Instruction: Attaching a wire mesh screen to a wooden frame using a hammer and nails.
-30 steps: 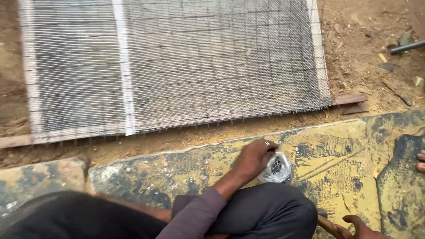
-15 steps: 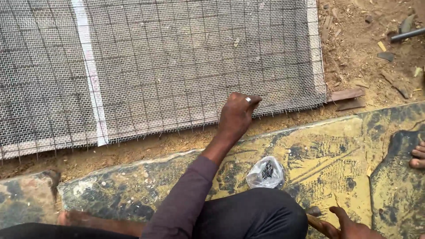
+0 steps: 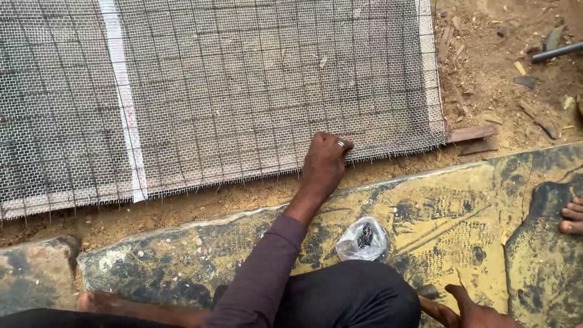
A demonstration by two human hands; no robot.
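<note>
Head view. Left hand [image 3: 325,163] reached forward, fingers curled onto near edge of wire mesh [image 3: 243,85]; whether pinched on a wire or only pressing, cannot tell. Ring on one finger. Right hand [image 3: 477,311] low at bottom edge, closed round a wooden handle [image 3: 432,308]; tool head hidden behind knee. Hands well apart.

Mesh: fine woven wire over a coarser bar grid, flat on ground, wire ends protruding along near edge. White strip [image 3: 124,103] running under mesh. Wood scraps [image 3: 472,132] just beside right corner. Dark pipe [image 3: 555,51] on loose dirt, top right.

Small clear bag [image 3: 363,240] of dark pieces, crumpled, on yellow-stained slab [image 3: 437,212] between knee and mesh. Bare toes [image 3: 572,217] at right edge.
</note>
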